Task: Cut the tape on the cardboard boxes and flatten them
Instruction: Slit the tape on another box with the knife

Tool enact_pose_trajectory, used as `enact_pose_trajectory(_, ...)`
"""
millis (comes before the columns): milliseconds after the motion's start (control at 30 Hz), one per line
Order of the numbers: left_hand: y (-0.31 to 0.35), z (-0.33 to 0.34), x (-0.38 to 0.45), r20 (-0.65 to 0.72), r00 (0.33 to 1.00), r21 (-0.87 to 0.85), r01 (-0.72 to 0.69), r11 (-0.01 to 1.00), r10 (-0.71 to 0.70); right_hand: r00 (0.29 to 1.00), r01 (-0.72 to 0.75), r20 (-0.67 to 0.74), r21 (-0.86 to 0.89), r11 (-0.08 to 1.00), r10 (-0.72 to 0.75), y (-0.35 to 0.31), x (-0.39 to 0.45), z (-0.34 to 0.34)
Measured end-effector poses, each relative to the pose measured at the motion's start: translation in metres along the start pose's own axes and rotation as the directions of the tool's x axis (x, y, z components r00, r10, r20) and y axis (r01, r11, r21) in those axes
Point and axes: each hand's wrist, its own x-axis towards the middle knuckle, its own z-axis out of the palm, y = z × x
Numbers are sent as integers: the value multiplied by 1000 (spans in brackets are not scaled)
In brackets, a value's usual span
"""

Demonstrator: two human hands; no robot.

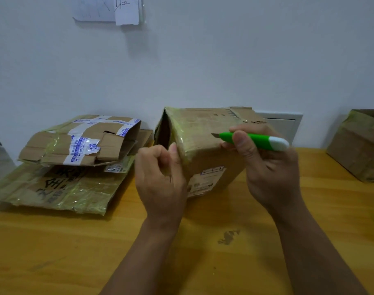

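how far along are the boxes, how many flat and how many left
Done: two flattened boxes lie stacked at the left of the table. In hand: the taped box in the middle stands upright; the left hand grips its near left corner while the right hand holds a green utility knife over its top, blade out. Left: that box, plus another unflattened box at the right edge.

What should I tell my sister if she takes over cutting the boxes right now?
Right hand grips the green knife, blade out over the middle box.
Left hand holds that box's left corner.
Done: two flattened boxes lie stacked at left on the table.
Left: cut the middle box's tape, flatten it, then do the box at right.
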Motion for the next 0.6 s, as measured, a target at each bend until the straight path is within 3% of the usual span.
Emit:
enact_pose_trajectory(167, 1, 2, -6, 175, 972, -87, 172, 981, -155, 998, 29, -54, -45, 999, -32, 10, -5, 8)
enact_pose_trajectory(367, -2, -1, -8, 457, 834, -124, 404, 906, -309, 993, 64, -101, -50, 997, -69, 4, -2, 9)
enact_pose_trajectory(600, 0, -6, -7, 663, 732, -189, 363, 912, -154, 998, 32, -49, -11, 999, -32, -11, 13, 13)
